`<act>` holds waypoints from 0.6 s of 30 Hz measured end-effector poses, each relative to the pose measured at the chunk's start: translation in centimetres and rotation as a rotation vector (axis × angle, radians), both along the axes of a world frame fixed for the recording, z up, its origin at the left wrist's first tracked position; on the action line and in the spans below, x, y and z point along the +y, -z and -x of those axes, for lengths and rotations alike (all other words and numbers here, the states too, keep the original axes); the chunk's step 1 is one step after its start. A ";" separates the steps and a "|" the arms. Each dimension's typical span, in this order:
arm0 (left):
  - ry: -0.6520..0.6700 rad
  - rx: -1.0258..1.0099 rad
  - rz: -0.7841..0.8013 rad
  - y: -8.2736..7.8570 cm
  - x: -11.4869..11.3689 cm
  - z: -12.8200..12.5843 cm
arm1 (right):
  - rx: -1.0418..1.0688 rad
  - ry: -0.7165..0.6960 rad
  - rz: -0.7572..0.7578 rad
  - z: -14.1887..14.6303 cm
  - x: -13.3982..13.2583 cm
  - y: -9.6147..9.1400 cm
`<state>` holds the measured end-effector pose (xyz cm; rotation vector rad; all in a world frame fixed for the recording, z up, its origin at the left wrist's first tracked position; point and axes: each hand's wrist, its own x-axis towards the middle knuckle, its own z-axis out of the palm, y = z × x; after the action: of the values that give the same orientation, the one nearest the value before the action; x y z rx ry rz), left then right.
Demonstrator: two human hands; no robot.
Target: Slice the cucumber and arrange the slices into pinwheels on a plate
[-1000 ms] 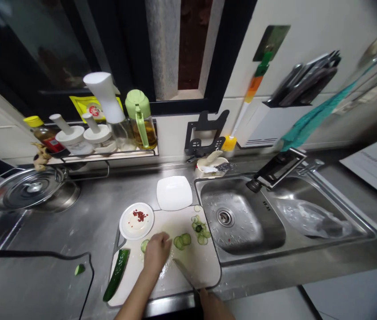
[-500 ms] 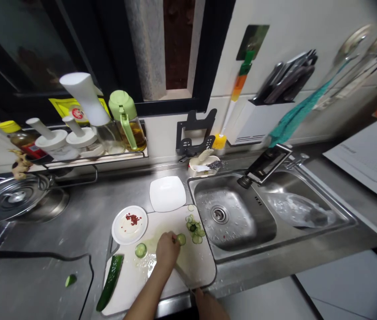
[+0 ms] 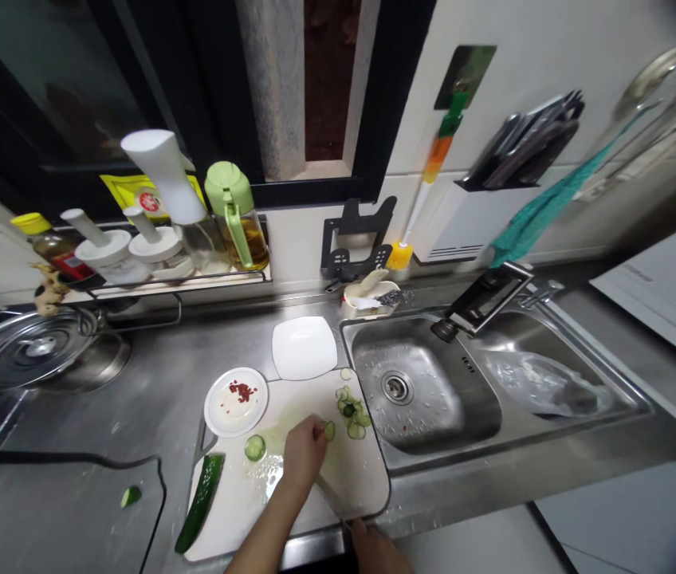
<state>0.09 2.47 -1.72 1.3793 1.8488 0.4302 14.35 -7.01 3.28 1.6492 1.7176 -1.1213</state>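
My left hand (image 3: 305, 450) is closed over the middle of the white cutting board (image 3: 362, 478), its fingertips pinching a cucumber slice (image 3: 329, 430). At the board's near edge my right hand (image 3: 375, 550) is wrapped round the handle of a knife (image 3: 333, 499); the blade slants up and left across the board. Several loose cucumber slices (image 3: 355, 430) lie near the board's right edge. Left of my left hand rests a short cucumber piece (image 3: 255, 448). A longer piece of dark green cucumber (image 3: 200, 502) lies along the left edge.
A white plate with red bits (image 3: 215, 410) overlaps the board's upper left corner. Behind the board stands a square white dish (image 3: 305, 348). The steel sink (image 3: 434, 399) is to the right. A cucumber end (image 3: 131, 497) lies on the counter at left.
The whole view has shifted slightly. Both hands stay nearly in place, with the left still on the cucumber slice and the right still on the knife.
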 end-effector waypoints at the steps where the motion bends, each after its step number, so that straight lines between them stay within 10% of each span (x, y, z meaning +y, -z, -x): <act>1: -0.030 -0.012 -0.002 0.0 -0.2 0.4 | 0.013 -0.003 -0.003 -0.1 0.0 -0.1; 10: -0.181 -0.024 0.064 0.6 -3.3 6.2 | -0.030 -0.001 -0.046 -0.5 0.1 1.0; 18: -0.206 0.007 0.084 0.2 -4.4 6.5 | -0.023 -0.058 -0.113 -0.4 0.4 0.4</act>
<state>-6.37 -1.91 -1.95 1.1408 2.0002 0.4471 14.75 -6.58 2.85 1.6606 1.8321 -0.9914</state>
